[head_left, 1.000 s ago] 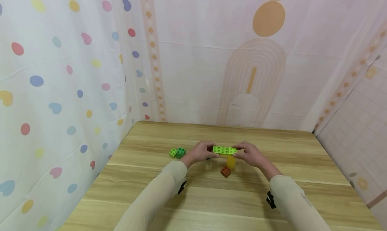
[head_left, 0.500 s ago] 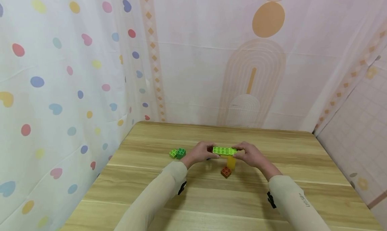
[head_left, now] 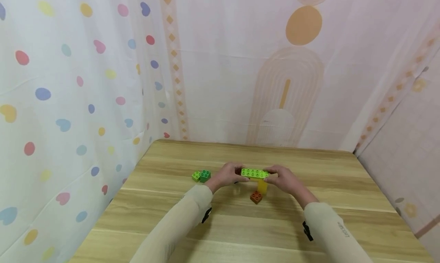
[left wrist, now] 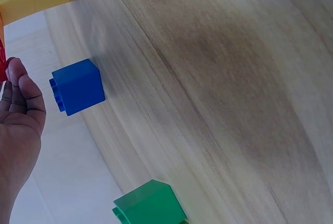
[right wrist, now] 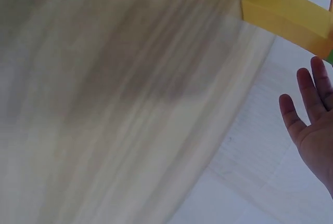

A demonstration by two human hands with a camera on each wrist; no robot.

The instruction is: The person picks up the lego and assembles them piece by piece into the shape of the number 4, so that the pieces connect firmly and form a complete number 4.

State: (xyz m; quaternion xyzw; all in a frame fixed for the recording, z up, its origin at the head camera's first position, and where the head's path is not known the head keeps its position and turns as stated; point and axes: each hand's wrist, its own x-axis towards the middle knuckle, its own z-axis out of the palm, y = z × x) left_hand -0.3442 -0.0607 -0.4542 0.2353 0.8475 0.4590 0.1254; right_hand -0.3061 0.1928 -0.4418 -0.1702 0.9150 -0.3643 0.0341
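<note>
Lime green toy bricks (head_left: pixel 253 173) form the top row of a small built structure, carried on a yellow brick pillar (head_left: pixel 262 187). My left hand (head_left: pixel 228 175) pinches the structure's left end; in the left wrist view its fingertips meet a red brick (left wrist: pixel 2 63). At the right end, my right hand (head_left: pixel 283 177) pinches the lime row between thumb and finger. Its other fingers (right wrist: pixel 306 91) stretch out loosely beside the pillar in the right wrist view. A reddish-orange brick (head_left: pixel 256 197) with studs up sits at the pillar's foot.
Left of my left hand, a dark green brick (head_left: pixel 205 175) and a small lime brick (head_left: pixel 196 176) lie side by side. A blue brick (left wrist: pixel 78 87) stands by my left hand, mostly hidden from the head view. Patterned curtains (head_left: pixel 220 83) enclose the wooden table (head_left: pixel 220 232).
The seam between the two lime bricks, plain in the earlier frames, barely shows now. Both hands keep nearly the same place; the head view has shifted slightly.
</note>
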